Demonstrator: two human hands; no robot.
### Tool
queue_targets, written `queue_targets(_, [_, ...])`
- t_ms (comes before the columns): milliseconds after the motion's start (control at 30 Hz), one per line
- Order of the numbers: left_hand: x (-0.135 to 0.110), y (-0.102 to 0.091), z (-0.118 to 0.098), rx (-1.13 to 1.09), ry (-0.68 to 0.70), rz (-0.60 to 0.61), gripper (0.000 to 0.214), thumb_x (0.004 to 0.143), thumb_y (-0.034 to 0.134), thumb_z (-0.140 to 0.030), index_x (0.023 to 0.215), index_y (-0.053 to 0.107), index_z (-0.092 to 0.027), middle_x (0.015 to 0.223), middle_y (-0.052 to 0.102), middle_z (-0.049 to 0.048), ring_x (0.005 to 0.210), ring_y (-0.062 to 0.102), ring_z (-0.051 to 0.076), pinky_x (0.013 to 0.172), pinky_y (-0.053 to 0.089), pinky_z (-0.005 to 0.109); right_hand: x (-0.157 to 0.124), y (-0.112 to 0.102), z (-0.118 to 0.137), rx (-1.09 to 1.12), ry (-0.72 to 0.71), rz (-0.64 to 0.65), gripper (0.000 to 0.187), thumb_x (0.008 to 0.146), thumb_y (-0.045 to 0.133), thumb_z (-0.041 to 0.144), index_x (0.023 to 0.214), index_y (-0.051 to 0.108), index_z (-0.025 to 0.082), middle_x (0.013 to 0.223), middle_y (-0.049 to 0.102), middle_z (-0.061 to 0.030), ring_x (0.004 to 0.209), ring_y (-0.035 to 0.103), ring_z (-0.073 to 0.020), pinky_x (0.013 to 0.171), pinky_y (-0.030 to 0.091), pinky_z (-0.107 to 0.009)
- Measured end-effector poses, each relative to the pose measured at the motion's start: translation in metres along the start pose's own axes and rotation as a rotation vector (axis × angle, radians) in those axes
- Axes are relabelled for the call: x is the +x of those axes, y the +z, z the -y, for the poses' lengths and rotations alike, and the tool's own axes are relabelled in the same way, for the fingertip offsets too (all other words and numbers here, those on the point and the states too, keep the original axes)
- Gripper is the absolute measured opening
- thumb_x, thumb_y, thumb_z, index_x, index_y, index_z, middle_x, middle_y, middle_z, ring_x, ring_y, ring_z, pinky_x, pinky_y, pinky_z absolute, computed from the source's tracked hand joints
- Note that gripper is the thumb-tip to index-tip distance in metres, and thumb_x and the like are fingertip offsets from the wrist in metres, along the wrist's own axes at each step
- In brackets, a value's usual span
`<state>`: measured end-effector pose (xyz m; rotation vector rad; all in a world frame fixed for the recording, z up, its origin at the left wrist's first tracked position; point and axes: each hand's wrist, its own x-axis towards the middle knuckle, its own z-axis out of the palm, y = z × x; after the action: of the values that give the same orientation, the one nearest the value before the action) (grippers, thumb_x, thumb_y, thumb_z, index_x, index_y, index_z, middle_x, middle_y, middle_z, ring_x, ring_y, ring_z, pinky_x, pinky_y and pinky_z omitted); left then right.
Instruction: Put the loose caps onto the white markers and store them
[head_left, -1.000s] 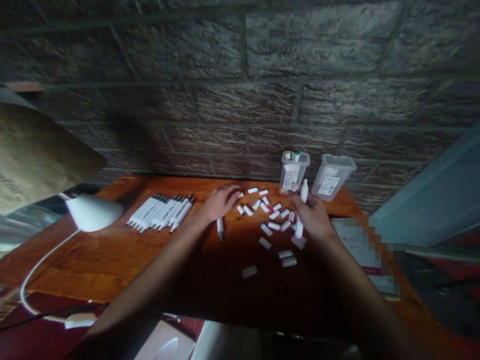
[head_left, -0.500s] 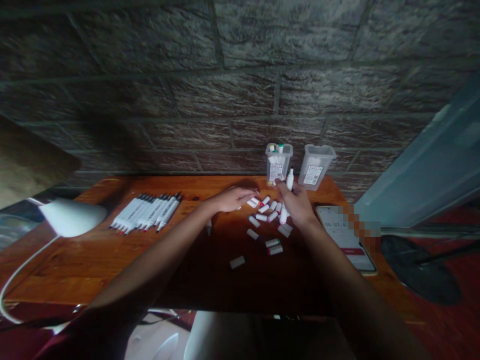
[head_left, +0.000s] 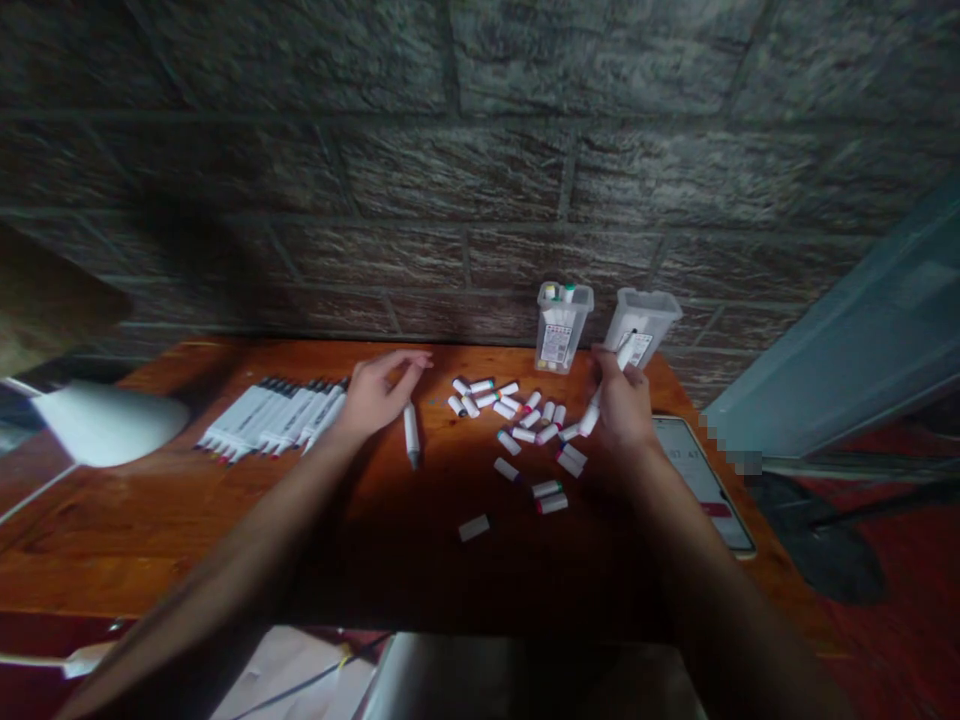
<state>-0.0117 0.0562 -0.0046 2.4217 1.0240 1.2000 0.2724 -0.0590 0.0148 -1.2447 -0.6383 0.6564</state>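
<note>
Right hand: the right hand (head_left: 626, 405) has fingers and thumb wrapped round a white marker (head_left: 591, 416), gripping it mid-barrel, probably so both ends are left clear of the palm.
Held marker's place: above the right part of the table (head_left: 390, 550), aslant, its far end in front of the right container (head_left: 654, 306) in this view; whether they touch, I cannot tell.
Left hand: the left hand (head_left: 381, 390) is raised on the left side, thumb and forefinger drawn close; I cannot tell whether anything is pinched there.
Single marker: a lone marker (head_left: 411, 430) lies just right of that hand, grey end near, perhaps set apart to be within reach.
Marker row: a row of markers (head_left: 274, 415) lies side by side at the left, dark ends far, likely so the ends can be compared.
Caps: white caps (head_left: 507, 470) lie loose at many angles between the hands, seemingly spread so their colours show.
Containers: the left container (head_left: 574, 312), with pens inside, and the right one stand upright by the wall, probably out of the hands' way.
Held marker's look: plain white, slim, with a small dark tip at its far end.
</note>
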Motion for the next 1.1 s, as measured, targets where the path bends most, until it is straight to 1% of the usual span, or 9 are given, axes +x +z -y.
queue_targets(100, [-0.007,0.000,0.001,0.025,-0.033,-0.102,0.030,0.095,0.050,-0.038,0.094,0.070,-0.016,0.090,0.077,0.0059,0.087,0.073,0.018,0.088,0.054,0.028,-0.001,0.002,0.000,0.035,-0.017,-0.001,0.029,0.073,0.067,0.045,0.067,0.049,0.022,0.054,0.044,0.0059,0.045,0.035,-0.0092,0.043,0.026,-0.026])
queue_targets(333, [-0.017,0.000,-0.027,0.007,0.039,-0.056,0.028,0.095,0.051,-0.037,0.091,0.071,-0.017,0.075,0.074,0.0021,0.071,0.071,0.015,0.069,0.054,0.022,-0.011,0.009,0.004,0.003,-0.004,-0.041,0.029,0.074,0.065,0.043,0.067,0.045,0.023,0.055,0.039,0.0071,0.044,0.032,-0.0080,0.041,0.025,-0.024])
queue_targets(433, [-0.019,-0.002,-0.037,0.005,0.111,-0.092,0.032,0.097,0.049,-0.035,0.082,0.070,-0.017,0.073,0.073,0.0022,0.070,0.070,0.014,0.070,0.053,0.023,-0.013,0.010,0.004,-0.008,-0.072,0.002,0.029,0.079,0.062,0.043,0.065,0.045,0.023,0.054,0.039,0.0070,0.044,0.033,-0.0080,0.042,0.025,-0.024])
queue_targets(533, [-0.021,-0.006,-0.041,-0.033,0.126,-0.092,0.037,0.100,0.045,-0.034,0.077,0.069,-0.017,0.073,0.072,0.0032,0.073,0.070,0.014,0.072,0.053,0.024,-0.019,0.012,0.003,-0.040,-0.066,0.000,0.028,0.080,0.061,0.043,0.066,0.047,0.023,0.052,0.040,0.0070,0.042,0.035,-0.0085,0.041,0.026,-0.024])
queue_targets(667, [-0.021,-0.015,-0.037,-0.069,0.104,-0.140,0.048,0.103,0.037,-0.038,0.070,0.066,-0.017,0.074,0.072,0.0045,0.069,0.069,0.013,0.070,0.053,0.024,-0.026,0.014,0.003,-0.041,-0.035,0.003,0.028,0.081,0.063,0.042,0.067,0.052,0.022,0.049,0.043,0.0065,0.040,0.035,-0.0087,0.039,0.025,-0.025])
queue_targets(767, [-0.017,-0.025,-0.032,-0.069,0.090,-0.220,0.052,0.103,0.034,-0.044,0.077,0.069,-0.016,0.064,0.068,0.0021,0.059,0.064,0.011,0.064,0.051,0.023,-0.028,0.015,0.006,0.023,-0.037,-0.009,0.025,0.082,0.065,0.034,0.064,0.053,0.021,0.052,0.044,0.0049,0.042,0.037,-0.0080,0.040,0.026,-0.025])
queue_targets(900, [-0.011,-0.039,-0.023,-0.130,-0.016,-0.320,0.061,0.102,0.029,-0.052,0.075,0.070,-0.015,0.053,0.061,0.0007,0.048,0.057,0.010,0.053,0.045,0.023,-0.028,0.015,0.011,0.118,0.031,-0.038,0.025,0.080,0.067,0.029,0.061,0.053,0.021,0.059,0.045,0.0031,0.046,0.038,-0.0080,0.040,0.026,-0.026])
queue_targets(1000, [-0.007,-0.045,-0.017,-0.228,-0.108,-0.354,0.067,0.101,0.028,-0.058,0.072,0.068,-0.014,0.048,0.057,0.0004,0.042,0.052,0.009,0.047,0.040,0.022,-0.030,0.016,0.014,0.105,0.071,-0.009,0.023,0.079,0.069,0.032,0.064,0.055,0.023,0.056,0.044,0.0033,0.045,0.035,-0.0094,0.037,0.025,-0.026])
queue_targets(1100, [-0.005,-0.050,-0.013,-0.281,-0.150,-0.323,0.068,0.100,0.027,-0.060,0.073,0.069,-0.013,0.048,0.057,0.0011,0.040,0.050,0.009,0.044,0.037,0.022,-0.034,0.014,0.016,-0.008,0.095,0.083,0.028,0.080,0.070,0.045,0.068,0.057,0.024,0.049,0.042,0.0040,0.041,0.035,-0.0104,0.035,0.025,-0.026])
